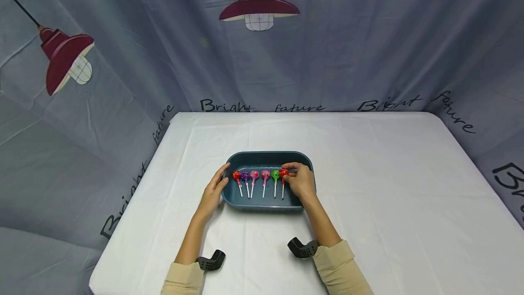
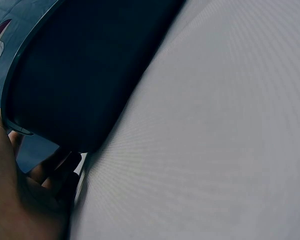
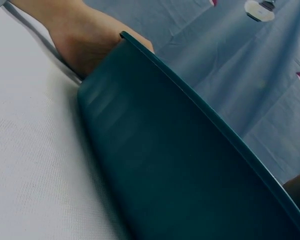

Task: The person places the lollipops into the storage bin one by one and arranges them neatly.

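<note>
A dark teal tray (image 1: 266,207) with rounded corners stands on the white-covered table. Several wrapped lollipops lie in a row inside it, sticks toward me: from the left an orange-red one (image 1: 237,175), a purple one (image 1: 245,176), pink ones (image 1: 265,175), a green one (image 1: 275,175) and a red one (image 1: 284,173). My left hand (image 1: 213,191) holds the tray's left end, thumb at the rim. My right hand (image 1: 302,182) reaches over the right rim and pinches the red lollipop's head, partly hidden by the fingers. In the right wrist view the tray's wall (image 3: 165,140) hides the right fingertips.
The white tablecloth (image 1: 380,185) spreads around the tray on all sides. A grey curtain (image 1: 348,58) printed with lamps and lettering hangs behind the table and along its sides. A black camera mount sits on each wrist, the left one (image 1: 211,261) and the right one (image 1: 302,248).
</note>
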Action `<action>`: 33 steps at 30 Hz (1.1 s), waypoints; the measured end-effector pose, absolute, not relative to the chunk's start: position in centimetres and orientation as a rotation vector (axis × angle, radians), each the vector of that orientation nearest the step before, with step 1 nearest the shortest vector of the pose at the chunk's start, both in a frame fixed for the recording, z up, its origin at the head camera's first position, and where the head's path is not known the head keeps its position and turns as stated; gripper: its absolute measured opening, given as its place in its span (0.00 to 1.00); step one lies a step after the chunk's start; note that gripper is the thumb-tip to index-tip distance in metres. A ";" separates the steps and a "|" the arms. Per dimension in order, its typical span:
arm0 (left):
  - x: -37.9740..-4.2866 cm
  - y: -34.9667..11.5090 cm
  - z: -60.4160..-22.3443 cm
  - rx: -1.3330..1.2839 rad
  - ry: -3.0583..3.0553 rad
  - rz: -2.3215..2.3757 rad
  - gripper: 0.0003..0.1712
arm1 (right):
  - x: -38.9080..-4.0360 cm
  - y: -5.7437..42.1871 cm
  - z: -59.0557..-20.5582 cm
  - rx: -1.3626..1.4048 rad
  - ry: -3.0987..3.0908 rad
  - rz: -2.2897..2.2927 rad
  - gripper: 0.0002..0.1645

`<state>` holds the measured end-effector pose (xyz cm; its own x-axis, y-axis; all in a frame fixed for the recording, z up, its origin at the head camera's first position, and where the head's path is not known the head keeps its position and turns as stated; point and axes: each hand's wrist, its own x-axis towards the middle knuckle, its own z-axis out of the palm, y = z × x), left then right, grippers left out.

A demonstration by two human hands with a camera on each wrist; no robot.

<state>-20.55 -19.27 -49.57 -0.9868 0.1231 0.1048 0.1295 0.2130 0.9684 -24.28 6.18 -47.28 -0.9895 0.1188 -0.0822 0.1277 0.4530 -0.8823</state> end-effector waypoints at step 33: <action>-20.5 -19.2 -49.6 -0.265 -2.444 -1.949 0.26 | -24.4 6.2 -47.6 0.150 2.771 -1.561 0.12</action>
<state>-20.49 -19.24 -49.56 -0.9857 0.1290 0.1081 0.1341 0.2139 0.9676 -24.40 6.24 -47.63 -0.9947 0.1027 -0.0093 0.0611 0.5149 -0.8551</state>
